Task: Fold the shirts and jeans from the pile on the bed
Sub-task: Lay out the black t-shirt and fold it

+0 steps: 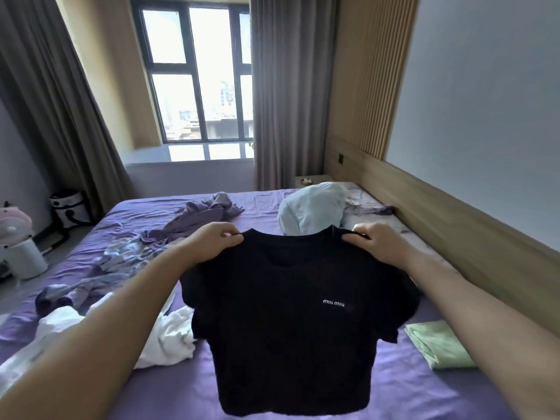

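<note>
Purple sheets cover the bed (pixel 394 395) that fills this room, with a window and grey curtains beyond its far end. Above the near part of the bed hangs a black T-shirt (pixel 288 322), held up clear of the sheet with its hem free. The left hand (pixel 216 237) has its grip pinched on one shoulder seam, the right hand (pixel 375 239) pinched on the other, so the shirt hangs open between them with its small white lettering facing the wearer of the camera.

To the shirt's left lie a crumpled white garment (pixel 169 338) and, further left, a pale blue-and-purple heap (pixel 121 262). Behind the shirt sits a light blue bundle (pixel 312 207). Just right of the shirt lies a folded green piece (pixel 436 344), which suggests the work is partly done.

The step in hand looks like squaring the shirt before laying it down. It should go best if both hands stay level, so the side seams hang straight, and lower the shirt lettering-down onto the bare sheet below. The sleeves are bunched, so they will likely need flattening before folding. The cloth looks thin and limp and may crease if dropped.
</note>
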`<state>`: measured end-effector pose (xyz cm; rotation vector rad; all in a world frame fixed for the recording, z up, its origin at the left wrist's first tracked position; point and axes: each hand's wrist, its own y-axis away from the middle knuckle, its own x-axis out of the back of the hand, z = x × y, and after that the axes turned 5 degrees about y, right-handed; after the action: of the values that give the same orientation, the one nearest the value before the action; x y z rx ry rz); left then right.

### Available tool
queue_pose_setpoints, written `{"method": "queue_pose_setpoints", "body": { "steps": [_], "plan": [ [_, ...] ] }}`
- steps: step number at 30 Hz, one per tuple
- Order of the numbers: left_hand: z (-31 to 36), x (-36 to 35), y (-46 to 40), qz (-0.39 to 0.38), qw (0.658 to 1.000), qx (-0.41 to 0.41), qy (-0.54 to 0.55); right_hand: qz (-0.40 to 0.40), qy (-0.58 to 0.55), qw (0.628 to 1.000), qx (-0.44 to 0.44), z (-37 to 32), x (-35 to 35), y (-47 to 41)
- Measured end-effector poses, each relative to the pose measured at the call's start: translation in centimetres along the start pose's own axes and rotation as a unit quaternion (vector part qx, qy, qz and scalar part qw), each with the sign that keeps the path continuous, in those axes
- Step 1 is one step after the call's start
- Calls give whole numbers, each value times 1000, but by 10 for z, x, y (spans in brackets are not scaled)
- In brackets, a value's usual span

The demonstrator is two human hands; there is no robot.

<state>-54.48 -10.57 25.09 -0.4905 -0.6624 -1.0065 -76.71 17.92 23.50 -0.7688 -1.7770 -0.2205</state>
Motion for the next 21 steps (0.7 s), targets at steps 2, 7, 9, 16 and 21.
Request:
{"method": "queue_pose_setpoints", "body": {
  "steps": [2, 7, 9, 16, 21],
  "plan": [
    [-11, -7, -6, -19, 999, 16, -29, -25, -15, 999, -23, 0, -10, -5],
    [-54, -58, -25, -48, 994, 60, -80, -93, -29, 994, -54, 10, -70, -23],
    [-78, -88, -34, -45, 994, 78, -67, -119, -33, 990, -70, 23, -105, -32],
    [-163, -171, -98, -48, 977, 195, -70, -184, 26, 979, -83, 87, -225, -98],
    [-228, -205, -180, -27, 962, 246, -115, -196, 78, 976, -49, 145, -299, -173]
  ]
}}
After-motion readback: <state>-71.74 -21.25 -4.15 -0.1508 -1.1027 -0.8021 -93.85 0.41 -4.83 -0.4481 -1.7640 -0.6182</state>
